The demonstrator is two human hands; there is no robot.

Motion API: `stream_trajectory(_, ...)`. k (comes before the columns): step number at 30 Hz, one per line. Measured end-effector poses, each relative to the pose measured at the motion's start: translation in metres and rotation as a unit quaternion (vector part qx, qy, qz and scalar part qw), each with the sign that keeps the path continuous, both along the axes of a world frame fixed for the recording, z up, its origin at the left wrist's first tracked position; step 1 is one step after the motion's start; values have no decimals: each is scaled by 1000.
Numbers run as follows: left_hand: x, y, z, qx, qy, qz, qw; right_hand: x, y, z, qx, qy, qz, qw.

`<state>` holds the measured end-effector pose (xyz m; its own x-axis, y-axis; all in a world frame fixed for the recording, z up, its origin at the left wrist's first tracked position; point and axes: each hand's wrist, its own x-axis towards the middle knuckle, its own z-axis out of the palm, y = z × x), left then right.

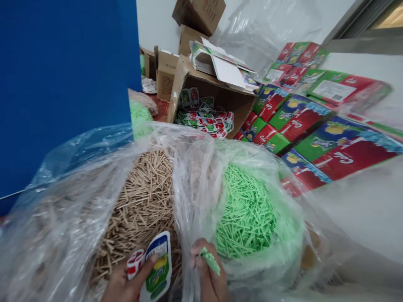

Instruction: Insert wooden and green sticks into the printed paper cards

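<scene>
My left hand point(124, 282) grips a small printed packet point(158, 268), white with blue, green and red print, at the bottom middle. It hovers over a clear plastic bag of plain wooden toothpicks point(143, 197). My right hand point(209, 272) pinches a small bundle of green toothpicks point(210, 260) between closed fingers. Just right of it lies a second clear bag full of green toothpicks point(248, 214).
A blue panel point(63, 84) stands at the left. Behind the bags an open cardboard box point(217, 98) holds several printed packets point(206, 119). Stacks of red-and-green printed cartons point(315, 126) lie at the right. More cardboard boxes point(198, 14) stand at the back.
</scene>
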<state>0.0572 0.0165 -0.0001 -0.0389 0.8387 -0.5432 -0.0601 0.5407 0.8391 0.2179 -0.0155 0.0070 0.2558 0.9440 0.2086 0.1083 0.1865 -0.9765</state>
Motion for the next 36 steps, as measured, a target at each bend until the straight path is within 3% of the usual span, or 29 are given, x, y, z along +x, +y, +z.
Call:
stream_trajectory(4, -16, 2, -5, 34, 29, 18, 999, -15, 8, -9, -72, 31, 49, 996)
stream_trajectory(8, -22, 2, -13, 95, 86, -17, 992, -20, 15, -10, -78, 50, 74, 993)
stream_trajectory(16, -9, -3, -28, 192, 183, -75, 961, -14, 20, 7, -86, 158, 8, 984)
stream_trajectory(21, -4, -6, -35, 257, 221, -112, 934, -18, 13, 7, -149, 218, -10, 964)
stream_trajectory(26, -2, -1, -38, 302, 232, -168, 909, -14, 12, 14, -165, 89, -37, 982)
stream_trajectory(30, 1, -1, -43, 334, 238, -199, 890, -10, 13, 14, -163, -2, 21, 986)
stream_trajectory(36, 4, -6, -46, 375, 204, -233, 874, -19, 22, 4, -177, -14, 59, 982)
